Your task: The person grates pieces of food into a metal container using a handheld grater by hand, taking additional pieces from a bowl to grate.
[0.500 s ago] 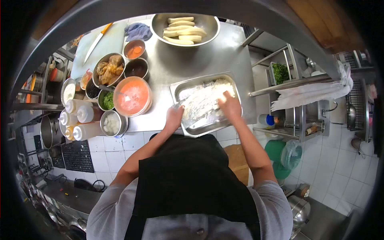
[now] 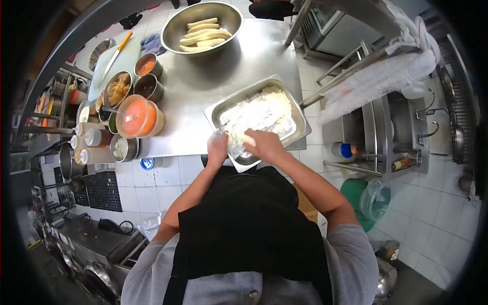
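A rectangular steel pan [image 2: 301,133] stands at an angle near the table's front edge. A white, crumbly food [image 2: 262,109] is heaped in it; its exact kind I cannot make out. At the pan's near left corner, my left hand [image 2: 217,148] is closed on what looks like clear plastic film [image 2: 236,150]. My right hand [image 2: 266,146] is over the pan's near side, its fingers curled round some of the white food, close to my left hand. Bare metal shows at the pan's near end.
A steel bowl [image 2: 235,36] of peeled bananas or plantains [image 2: 206,35] stands at the back. On the left are a tub of orange-red liquid [image 2: 133,118], several small containers, squeeze bottles [image 2: 96,154] and a knife [image 2: 116,57] on a cutting board. A towel [image 2: 381,76] hangs at right.
My right hand has moved from the pan's right side to its near left, beside my left hand. The white food is heaped more toward the far side. The camera view has shifted.
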The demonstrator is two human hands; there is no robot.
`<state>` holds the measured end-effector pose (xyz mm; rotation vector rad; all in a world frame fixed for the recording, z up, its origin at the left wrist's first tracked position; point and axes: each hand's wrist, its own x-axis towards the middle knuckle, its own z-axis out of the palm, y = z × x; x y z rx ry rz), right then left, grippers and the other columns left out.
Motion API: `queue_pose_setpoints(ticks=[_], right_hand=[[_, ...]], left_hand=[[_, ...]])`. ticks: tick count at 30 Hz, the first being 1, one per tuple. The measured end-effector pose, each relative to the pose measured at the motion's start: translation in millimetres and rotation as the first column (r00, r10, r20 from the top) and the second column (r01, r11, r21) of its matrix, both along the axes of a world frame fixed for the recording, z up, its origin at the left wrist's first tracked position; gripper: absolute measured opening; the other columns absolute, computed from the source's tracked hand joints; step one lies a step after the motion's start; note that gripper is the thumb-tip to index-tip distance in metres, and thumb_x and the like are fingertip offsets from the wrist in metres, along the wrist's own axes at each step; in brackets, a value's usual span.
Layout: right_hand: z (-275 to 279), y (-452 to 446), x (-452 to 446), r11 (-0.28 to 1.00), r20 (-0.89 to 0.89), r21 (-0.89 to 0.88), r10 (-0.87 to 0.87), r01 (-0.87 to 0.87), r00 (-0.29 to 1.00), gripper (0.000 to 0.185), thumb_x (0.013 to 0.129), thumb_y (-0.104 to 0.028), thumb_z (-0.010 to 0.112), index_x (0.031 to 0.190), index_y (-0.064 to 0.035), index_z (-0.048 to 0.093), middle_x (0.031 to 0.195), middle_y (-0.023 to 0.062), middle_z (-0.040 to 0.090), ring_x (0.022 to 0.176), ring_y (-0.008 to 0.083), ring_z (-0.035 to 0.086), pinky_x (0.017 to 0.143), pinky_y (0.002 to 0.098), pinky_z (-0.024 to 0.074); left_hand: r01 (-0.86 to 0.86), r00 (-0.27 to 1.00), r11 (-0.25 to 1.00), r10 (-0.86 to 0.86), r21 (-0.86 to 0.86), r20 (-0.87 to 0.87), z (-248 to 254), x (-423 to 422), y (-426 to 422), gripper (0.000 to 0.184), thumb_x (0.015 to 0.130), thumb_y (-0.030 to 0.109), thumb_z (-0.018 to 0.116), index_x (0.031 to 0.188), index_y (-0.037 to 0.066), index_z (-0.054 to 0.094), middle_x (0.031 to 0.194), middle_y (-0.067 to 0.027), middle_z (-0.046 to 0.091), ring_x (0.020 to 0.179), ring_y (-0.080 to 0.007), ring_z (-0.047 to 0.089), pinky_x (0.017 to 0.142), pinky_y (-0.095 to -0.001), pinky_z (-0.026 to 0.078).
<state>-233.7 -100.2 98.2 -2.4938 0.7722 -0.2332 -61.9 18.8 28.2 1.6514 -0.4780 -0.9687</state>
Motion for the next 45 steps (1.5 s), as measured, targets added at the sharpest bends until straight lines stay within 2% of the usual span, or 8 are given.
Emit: queue_pose_setpoints(ticks=[4, 16, 20, 26, 30, 36, 40, 45], right_hand=[[11.3, -76.5, -22.1, 0.922, -0.223, 0.043, -0.366, 0.385, 0.903, 0.048, 0.088, -0.037, 0.065, 0.121, -0.0036, 0.058, 0.090, 0.0195, 0.071, 0.085, 0.0355, 0.069, 0.077, 0.0478, 0.0535], [-4.2, -68.4, -7.6, 0.932, -0.225, 0.015, -0.349, 0.361, 0.910, 0.052, 0.085, -0.040, 0.068, 0.124, -0.0067, 0.059, 0.094, 0.0197, 0.071, 0.090, 0.0364, 0.069, 0.078, 0.0463, 0.0530], [1.7, 7.7, 7.3, 0.988, -0.131, 0.097, 0.130, -0.118, 0.983, 0.056, 0.087, -0.042, 0.066, 0.135, -0.0145, 0.055, 0.092, 0.0176, 0.071, 0.089, 0.0369, 0.069, 0.079, 0.0470, 0.0526], [20.5, -81.6, -4.4, 0.869, -0.295, 0.036, -0.463, 0.493, 0.836, 0.055, 0.087, -0.039, 0.067, 0.130, -0.0065, 0.056, 0.091, 0.0207, 0.070, 0.086, 0.0373, 0.068, 0.077, 0.0483, 0.0530], [11.3, -0.3, 12.4, 0.992, -0.150, 0.124, 0.025, -0.007, 0.988, 0.057, 0.087, -0.041, 0.067, 0.132, -0.0073, 0.059, 0.104, 0.0200, 0.070, 0.098, 0.0364, 0.067, 0.088, 0.0442, 0.0512], [3.1, -89.4, -9.7, 0.828, -0.213, -0.011, -0.550, 0.561, 0.807, 0.054, 0.086, -0.040, 0.070, 0.130, -0.0081, 0.062, 0.102, 0.0206, 0.071, 0.095, 0.0359, 0.068, 0.086, 0.0446, 0.0521], [6.7, -8.6, 11.0, 0.990, -0.134, 0.134, -0.037, 0.055, 0.990, 0.053, 0.087, -0.042, 0.069, 0.130, -0.0130, 0.061, 0.107, 0.0179, 0.070, 0.100, 0.0372, 0.066, 0.088, 0.0442, 0.0513], [4.2, -83.9, -2.6, 0.833, -0.267, 0.068, -0.515, 0.549, 0.815, 0.048, 0.088, -0.043, 0.067, 0.123, -0.0099, 0.061, 0.097, 0.0211, 0.070, 0.093, 0.0374, 0.068, 0.083, 0.0469, 0.0522]], left_hand=[[-0.069, 0.986, 0.993, 0.082, -0.092, 0.148, -14.5, -8.6, -4.4, 0.033, 0.098, 0.024, 0.059, 0.098, -0.008, 0.068, 0.081, -0.0104, 0.068, 0.074, -0.0147, 0.060, 0.067, -0.0351, 0.048], [-0.008, 0.979, 1.000, 0.003, -0.024, -0.203, -3.8, 4.2, -6.8, 0.029, 0.097, 0.020, 0.065, 0.106, -0.007, 0.066, 0.092, -0.0060, 0.070, 0.077, -0.0091, 0.061, 0.068, -0.0275, 0.050], [-0.017, 0.966, 0.997, -0.004, -0.076, -0.259, 18.5, 2.6, -8.3, 0.029, 0.096, 0.023, 0.065, 0.098, -0.006, 0.065, 0.078, -0.0076, 0.067, 0.057, -0.0116, 0.060, 0.043, -0.0272, 0.046], [0.209, 0.944, 0.977, -0.193, 0.034, -0.266, 27.5, 16.1, -7.8, 0.036, 0.100, 0.031, 0.058, 0.103, -0.004, 0.065, 0.072, -0.0076, 0.065, 0.049, -0.0128, 0.059, 0.036, -0.0249, 0.043], [0.228, 0.951, 0.968, -0.199, 0.104, -0.237, 34.4, 16.9, -9.0, 0.043, 0.099, 0.036, 0.058, 0.105, -0.006, 0.064, 0.072, -0.0093, 0.064, 0.045, -0.0149, 0.057, 0.038, -0.0266, 0.048], [0.230, 0.953, 0.971, -0.213, 0.058, -0.218, 30.1, 19.4, -7.5, 0.043, 0.101, 0.032, 0.057, 0.086, -0.008, 0.064, 0.062, -0.0116, 0.064, 0.041, -0.0166, 0.056, 0.035, -0.0291, 0.045], [0.209, 0.960, 0.975, -0.189, 0.077, -0.208, 28.5, 16.9, -12.4, 0.046, 0.101, 0.035, 0.055, 0.082, -0.006, 0.064, 0.062, -0.0108, 0.063, 0.041, -0.0157, 0.055, 0.034, -0.0282, 0.044], [0.293, 0.953, 0.948, -0.280, 0.121, -0.113, 23.1, 19.4, -11.3, 0.050, 0.103, 0.040, 0.047, 0.089, -0.006, 0.061, 0.056, -0.0093, 0.057, 0.038, -0.0157, 0.052, 0.033, -0.0298, 0.043]])
